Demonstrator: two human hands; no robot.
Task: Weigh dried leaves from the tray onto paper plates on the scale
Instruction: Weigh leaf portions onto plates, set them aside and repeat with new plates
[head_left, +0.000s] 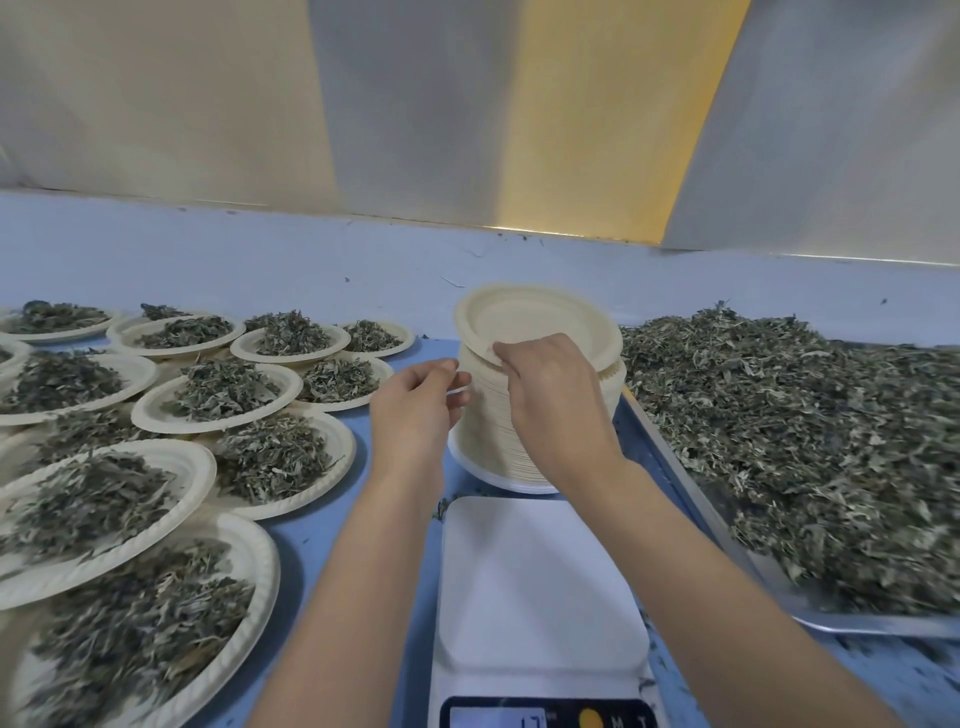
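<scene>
A tall stack of cream paper plates (493, 415) stands behind the white scale (540, 577), whose platform is bare. My right hand (550, 395) pinches the near rim of the top plate (535, 322), which is tilted up off the stack. My left hand (415, 405) touches the stack's left side, its fingertips curled against the plate edges. A metal tray (852, 621) heaped with dried leaves (779, 431) lies to the right of the scale.
Several paper plates filled with dried leaves (218, 400) cover the blue table (332, 525) on the left, some overlapping. A pale wall ledge (311, 260) runs along the back. The scale's display (498, 719) sits at the bottom edge.
</scene>
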